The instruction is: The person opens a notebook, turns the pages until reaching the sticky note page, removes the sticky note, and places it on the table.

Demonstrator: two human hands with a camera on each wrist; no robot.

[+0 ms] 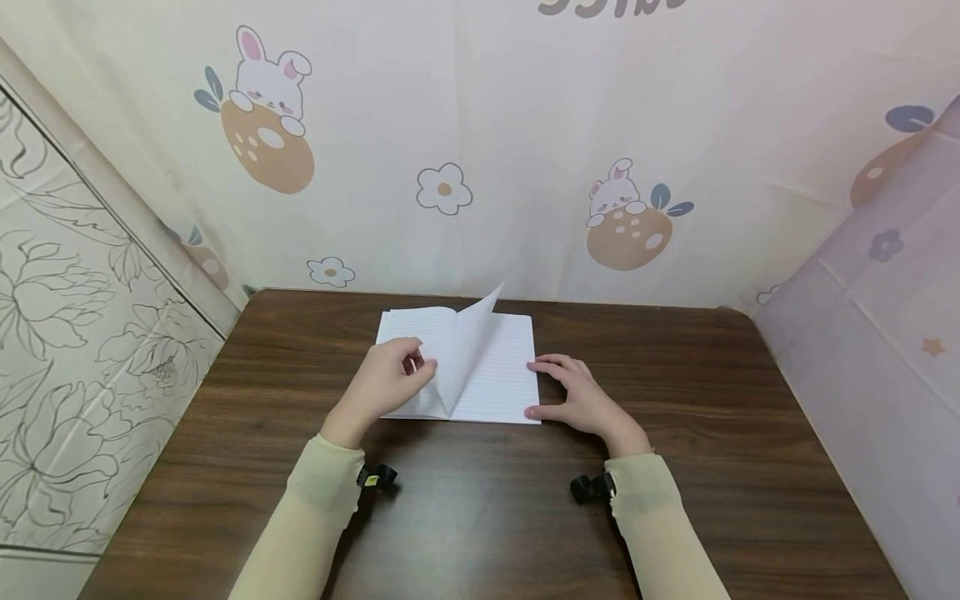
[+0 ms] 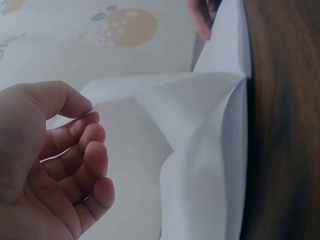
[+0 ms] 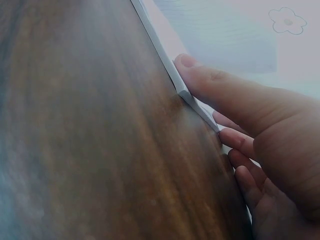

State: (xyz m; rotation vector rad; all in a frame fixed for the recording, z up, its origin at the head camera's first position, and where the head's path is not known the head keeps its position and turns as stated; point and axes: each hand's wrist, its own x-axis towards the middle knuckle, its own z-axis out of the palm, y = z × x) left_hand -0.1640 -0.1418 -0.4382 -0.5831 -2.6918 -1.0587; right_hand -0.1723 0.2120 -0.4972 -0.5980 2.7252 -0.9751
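Observation:
An open lined notebook (image 1: 506, 367) lies on the wooden table, with a white page (image 1: 471, 337) standing up from its middle. My left hand (image 1: 386, 379) is over the left half; in the left wrist view it pinches the edge of a page (image 2: 165, 85) between thumb and index finger, the other fingers loosely curled. At the right edge, my right hand (image 1: 585, 400) rests with thumb and fingers spread apart along the paper. The right wrist view shows its thumb (image 3: 200, 75) on top of the notebook near the corner and its fingertips against the side.
The dark wooden table (image 1: 480, 517) ends at a pale curtain (image 1: 517, 225) printed with rabbits and flowers. A panel with flower line drawings (image 1: 67, 333) stands at the left, and a pale cloth (image 1: 877, 358) hangs at the right. Both wrists wear small black cameras.

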